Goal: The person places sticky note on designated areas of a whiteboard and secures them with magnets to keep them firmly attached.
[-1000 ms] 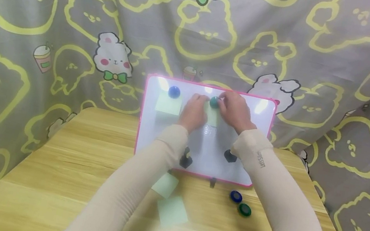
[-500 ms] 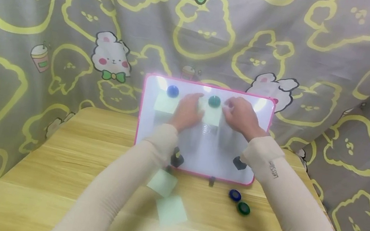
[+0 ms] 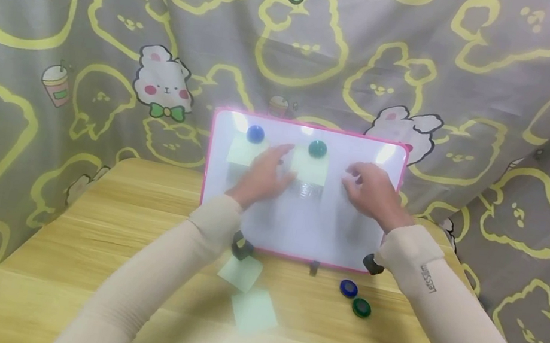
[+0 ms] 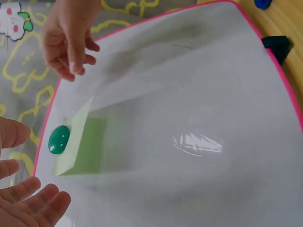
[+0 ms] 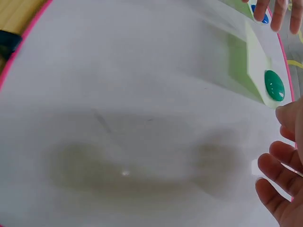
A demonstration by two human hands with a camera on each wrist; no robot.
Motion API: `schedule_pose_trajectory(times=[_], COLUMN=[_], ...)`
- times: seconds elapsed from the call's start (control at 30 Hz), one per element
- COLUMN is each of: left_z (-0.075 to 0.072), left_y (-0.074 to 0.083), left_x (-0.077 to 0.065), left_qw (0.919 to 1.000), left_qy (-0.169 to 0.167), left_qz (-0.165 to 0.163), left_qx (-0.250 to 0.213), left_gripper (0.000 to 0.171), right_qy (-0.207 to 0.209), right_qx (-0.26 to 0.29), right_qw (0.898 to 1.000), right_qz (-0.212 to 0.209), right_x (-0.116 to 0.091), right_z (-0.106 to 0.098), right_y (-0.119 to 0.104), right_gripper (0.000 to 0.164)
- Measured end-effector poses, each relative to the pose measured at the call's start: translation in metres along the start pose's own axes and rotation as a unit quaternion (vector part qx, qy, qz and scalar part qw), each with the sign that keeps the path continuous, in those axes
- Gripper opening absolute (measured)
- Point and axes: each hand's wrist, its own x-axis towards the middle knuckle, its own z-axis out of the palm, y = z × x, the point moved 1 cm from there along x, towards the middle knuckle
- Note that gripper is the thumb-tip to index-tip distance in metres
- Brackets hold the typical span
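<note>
With left hand [image 3: 262, 176] and right hand [image 3: 372, 192] loosely spread and holding nothing, don't bump the sticky note [image 3: 309, 169] under the green magnet [image 3: 317, 149].

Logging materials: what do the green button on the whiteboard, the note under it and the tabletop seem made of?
Green button: probably glossy plastic, given sharp highlights. Note: likely matte paper, a thin bent sheet. Tabletop: wood or wood-look laminate, softly shiny; grain bands show.

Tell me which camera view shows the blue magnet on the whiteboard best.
The head view: there the blue magnet shows whole, with nothing covering it. The right wrist view shows it partly behind the left hand; the left wrist view misses it.
</note>
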Motion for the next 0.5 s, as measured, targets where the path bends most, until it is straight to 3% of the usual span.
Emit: schedule_pose_trajectory(times=[0.23, 0.5], left_z=[0.001, 0.004], left_y=[-0.014, -0.037], left_x=[-0.022, -0.046], left_qw=[0.9996, 0.9993], left_qy=[-0.003, -0.023], left_qz=[0.01, 0.018], left_qx=[0.025, -0.025], left_gripper=[0.062, 0.061], right_qy=[-0.009, -0.014], right_qx=[0.002, 0.006], right_qw=[1.0, 1.0], right_qz=[0.008, 0.004], right_x=[-0.023, -0.053], right_z=[0.007, 0.022], right_y=[0.012, 0.026], right_gripper=[0.035, 0.031])
